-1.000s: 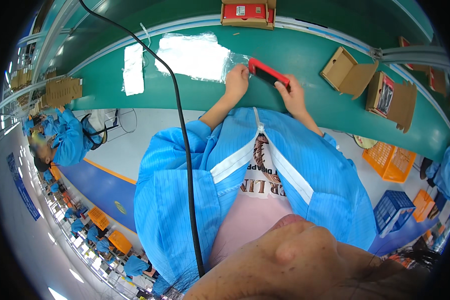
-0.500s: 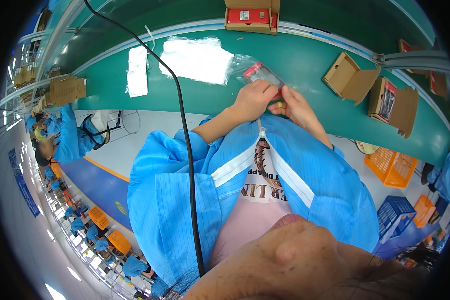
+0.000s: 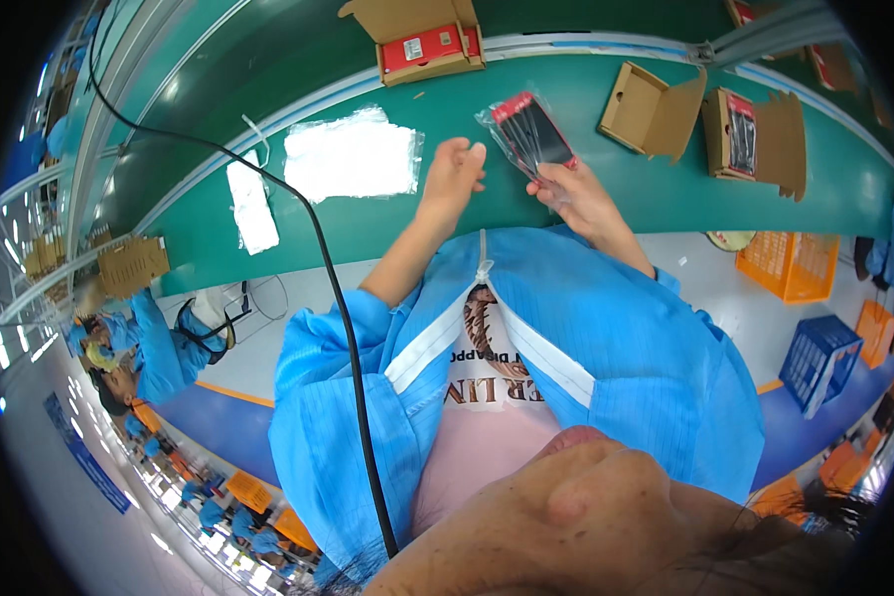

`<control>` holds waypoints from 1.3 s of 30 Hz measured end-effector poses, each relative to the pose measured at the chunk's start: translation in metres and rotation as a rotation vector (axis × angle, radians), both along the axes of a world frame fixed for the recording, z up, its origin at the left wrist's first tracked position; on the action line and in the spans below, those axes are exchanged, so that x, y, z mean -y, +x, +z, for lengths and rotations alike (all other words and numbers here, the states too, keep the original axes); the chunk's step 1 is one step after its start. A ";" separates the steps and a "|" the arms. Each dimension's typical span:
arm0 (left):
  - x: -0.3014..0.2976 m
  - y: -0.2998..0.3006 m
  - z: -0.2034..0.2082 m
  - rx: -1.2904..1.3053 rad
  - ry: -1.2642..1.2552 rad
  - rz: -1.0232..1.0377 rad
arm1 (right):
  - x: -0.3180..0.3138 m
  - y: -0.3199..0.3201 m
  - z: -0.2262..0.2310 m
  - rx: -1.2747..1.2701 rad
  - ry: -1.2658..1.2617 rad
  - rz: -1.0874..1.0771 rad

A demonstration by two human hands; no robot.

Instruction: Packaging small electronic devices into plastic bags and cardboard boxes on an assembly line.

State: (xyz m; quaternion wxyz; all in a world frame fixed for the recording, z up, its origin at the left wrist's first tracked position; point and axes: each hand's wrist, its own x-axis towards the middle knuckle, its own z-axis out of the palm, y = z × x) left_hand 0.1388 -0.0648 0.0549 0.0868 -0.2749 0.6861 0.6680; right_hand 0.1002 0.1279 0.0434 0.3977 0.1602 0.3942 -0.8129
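My right hand [image 3: 588,204] grips the lower end of a red-edged handheld device with a dark face [image 3: 532,133], its thumb lying on top. The device sits inside a clear plastic bag [image 3: 497,124], whose loose film sticks out past the top and hangs by my fingers. It is held tilted above the green bench. My left hand [image 3: 451,181] is raised to the left of the device and apart from it. Its fingers are loosely curled and spread from the thumb, with nothing visible in them.
White plastic bags [image 3: 353,157] lie on the green bench [image 3: 368,217], beside a narrower white stack [image 3: 252,207]. Open cardboard boxes [image 3: 634,111] stand at right, one with a bagged device [image 3: 741,139]. Another box [image 3: 429,52] holds red packs. A black cable [image 3: 318,223] hangs in front.
My left hand has let go of the bagged device and moved left. My right hand now holds the device alone, raised with its dark face showing. The whole view has shifted.
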 end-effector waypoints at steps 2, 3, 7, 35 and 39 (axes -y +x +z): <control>-0.005 -0.012 -0.017 0.164 0.348 0.022 | -0.003 -0.001 0.002 -0.056 -0.020 0.098; -0.008 -0.019 -0.029 0.178 0.578 0.012 | -0.001 0.000 0.010 -0.077 -0.032 0.123; -0.019 -0.041 -0.031 0.115 0.942 0.061 | -0.035 0.017 -0.017 -0.185 0.224 0.229; -0.129 -0.143 -0.039 -0.760 -1.281 -0.842 | -0.079 -0.033 -0.032 -0.941 1.439 -0.444; -0.128 -0.139 -0.059 -0.967 -1.292 -0.957 | -0.077 -0.032 -0.031 -1.052 1.463 -0.509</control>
